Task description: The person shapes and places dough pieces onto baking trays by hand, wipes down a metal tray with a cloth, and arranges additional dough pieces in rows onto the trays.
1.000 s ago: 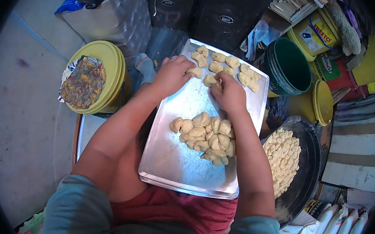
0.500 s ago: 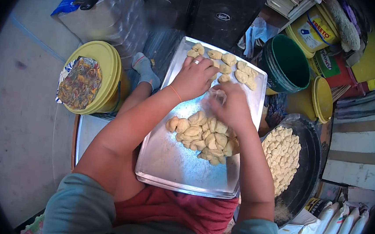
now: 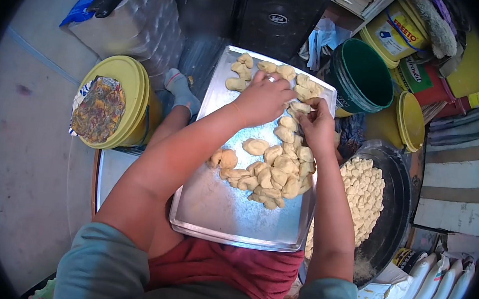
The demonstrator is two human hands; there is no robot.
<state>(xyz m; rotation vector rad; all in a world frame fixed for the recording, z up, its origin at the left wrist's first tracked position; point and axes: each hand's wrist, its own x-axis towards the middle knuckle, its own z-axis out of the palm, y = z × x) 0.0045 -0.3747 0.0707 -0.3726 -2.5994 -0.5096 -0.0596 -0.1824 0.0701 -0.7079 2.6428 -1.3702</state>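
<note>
A shiny metal baking tray (image 3: 212, 209) rests across my lap, apparently stacked on another tray. My left hand (image 3: 263, 99), wearing a ring, reaches over the tray's upper middle; its fingers are curled downward and their tips are hidden. At the right side, my right hand (image 3: 318, 125) pinches a piece of dough (image 3: 299, 107) between thumb and fingers. A loose heap of pale yellow dough pieces (image 3: 274, 175) lies in the middle of the tray. More dough pieces (image 3: 277, 69) are set along its far edge, with others (image 3: 236, 83) at the far left corner.
To the right, a black basin (image 3: 394, 218) holds many small dough pieces (image 3: 362, 196). A green bucket (image 3: 369, 75) stands beyond the tray's right corner. A lidded yellow bucket (image 3: 142, 102) is at left. Black cabinets or speakers (image 3: 276, 34) stand ahead.
My right hand has moved right and is now on a dough piece. Several pieces now extend from the heap toward the tray's right side. My left hand has shifted slightly right and nearer its far edge.
</note>
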